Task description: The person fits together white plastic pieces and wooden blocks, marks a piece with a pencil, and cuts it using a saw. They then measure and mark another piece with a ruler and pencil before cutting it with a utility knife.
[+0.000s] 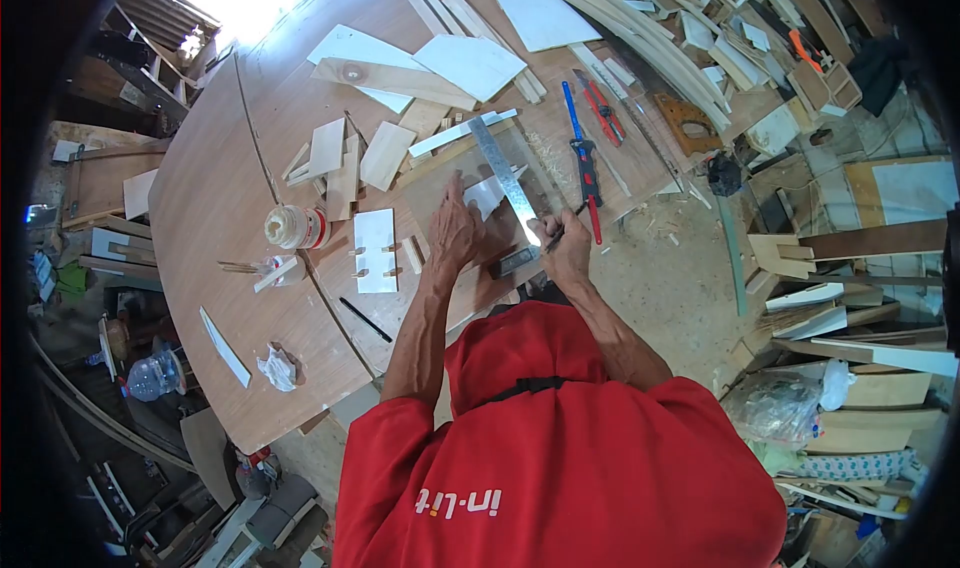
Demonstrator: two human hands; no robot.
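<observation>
My left hand point(455, 230) lies with its fingers stretched out on a flat board point(425, 190), beside a white piece point(485, 197). A steel try square point(505, 180) crosses the board at a slant, its blade pointing away and its darker stock point(515, 261) close to the table's near edge. At the near end of the blade, my right hand point(565, 251) is closed around a thin dark pencil point(581, 209). A narrow white strip point(462, 134) lies under the blade's far end.
Left of my hands are a white panel with small blocks point(375, 251), a glue jar point(297, 228), a black pen point(365, 320) and crumpled paper point(278, 368). A blue-and-red saw point(585, 163), red cutter point(603, 110) and handsaw point(685, 123) lie right. Boards point(470, 66) lie beyond.
</observation>
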